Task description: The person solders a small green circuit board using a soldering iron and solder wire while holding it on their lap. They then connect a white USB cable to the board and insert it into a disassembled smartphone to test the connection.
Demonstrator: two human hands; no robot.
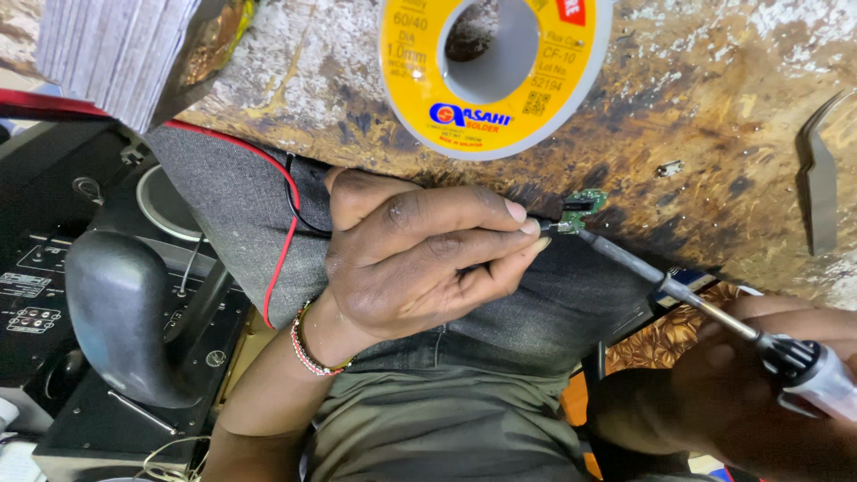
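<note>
My left hand rests at the edge of a worn wooden workbench, its fingertips pinching a thin solder wire against a small green circuit board. A beaded bracelet sits on that wrist. My right hand, at the lower right, grips the handle of a soldering iron. The iron's dark tip touches the board's lower edge, right by my left fingertips.
A yellow spool of solder wire lies on the bench above the board. Metal tweezers lie at the right. A stack of grey cards sits top left. Red and black wires cross my grey trouser leg. Black electronic equipment stands at left.
</note>
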